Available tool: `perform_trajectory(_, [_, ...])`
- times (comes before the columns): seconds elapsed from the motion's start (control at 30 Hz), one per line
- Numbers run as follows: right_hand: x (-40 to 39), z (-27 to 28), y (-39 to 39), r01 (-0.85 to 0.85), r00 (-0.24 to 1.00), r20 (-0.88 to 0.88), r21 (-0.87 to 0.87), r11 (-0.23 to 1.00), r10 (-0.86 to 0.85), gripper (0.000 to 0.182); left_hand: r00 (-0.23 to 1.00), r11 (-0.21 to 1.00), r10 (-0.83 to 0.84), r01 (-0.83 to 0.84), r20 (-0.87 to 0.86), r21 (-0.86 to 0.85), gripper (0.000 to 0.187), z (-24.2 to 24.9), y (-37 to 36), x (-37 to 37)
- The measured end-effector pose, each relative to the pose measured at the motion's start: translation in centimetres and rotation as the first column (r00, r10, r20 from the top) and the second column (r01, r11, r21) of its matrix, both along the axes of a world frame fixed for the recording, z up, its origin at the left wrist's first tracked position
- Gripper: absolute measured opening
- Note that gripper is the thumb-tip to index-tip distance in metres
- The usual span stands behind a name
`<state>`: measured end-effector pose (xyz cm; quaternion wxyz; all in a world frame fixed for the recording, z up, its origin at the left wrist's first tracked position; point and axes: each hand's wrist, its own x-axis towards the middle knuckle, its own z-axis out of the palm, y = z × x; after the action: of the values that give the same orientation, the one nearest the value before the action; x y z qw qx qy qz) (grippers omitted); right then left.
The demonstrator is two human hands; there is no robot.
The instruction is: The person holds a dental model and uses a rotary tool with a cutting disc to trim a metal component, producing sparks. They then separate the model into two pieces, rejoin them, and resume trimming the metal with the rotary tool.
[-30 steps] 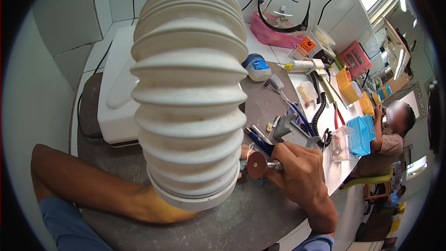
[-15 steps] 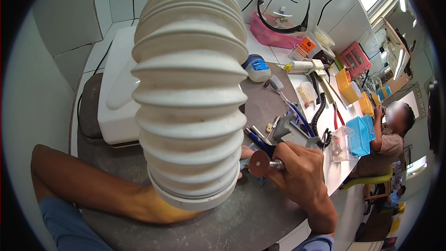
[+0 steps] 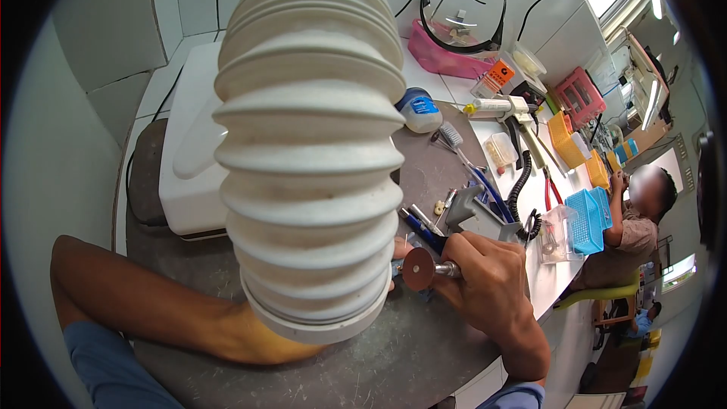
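Note:
My right hand point(image 3: 488, 276) is wrapped around a rotary handpiece point(image 3: 448, 269), its silver nose pointing left. A reddish-brown cutting disc point(image 3: 417, 270) with a pale centre sits on the tip. Most of my left hand point(image 3: 401, 247) is hidden behind a wide, white corrugated hose point(image 3: 310, 151); only fingertips show past its right edge. They close around a small bluish piece point(image 3: 397, 266) right beside the disc, mostly covered, and I cannot tell what it is. My left forearm point(image 3: 174, 326) reaches under the hose across the grey bench mat point(image 3: 318, 379).
A white machine housing point(image 3: 193, 159) stands left of the hose. Behind my right hand are a grey holder point(image 3: 477, 216), a brush point(image 3: 451, 136), a blue-labelled jar point(image 3: 421, 111) and blue baskets point(image 3: 587, 220). Safety glasses point(image 3: 492, 42) rest over a pink basket point(image 3: 447, 57). A person point(image 3: 636, 227) sits at right.
My right hand and the handpiece have shifted slightly left, bringing the disc a little closer to my left fingertips. The rest looks the same.

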<state>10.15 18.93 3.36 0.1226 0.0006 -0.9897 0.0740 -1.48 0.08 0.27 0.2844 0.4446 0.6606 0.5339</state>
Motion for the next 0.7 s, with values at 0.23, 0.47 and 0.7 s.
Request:
perform_trajectory(0.23, [-0.2,0.0,0.1,-0.035,0.997,-0.064,-0.006,0.999,0.035,0.037,0.996,0.986,0.015,0.000,-0.088,0.167,0.027,-1.8,-0.1,-0.1])
perform_trajectory(0.47, [0.0,0.3,0.6,-0.063,0.989,-0.134,0.000,0.998,0.062,0.040,0.991,0.997,-0.074,0.071,0.115,0.029,0.032,0.2,-0.1,-0.8])
perform_trajectory(0.7, [0.1,0.4,0.6,-0.052,0.987,-0.153,-0.021,0.998,0.048,0.041,0.972,0.995,-0.074,0.088,0.225,-0.052,0.033,1.1,0.2,-1.1])
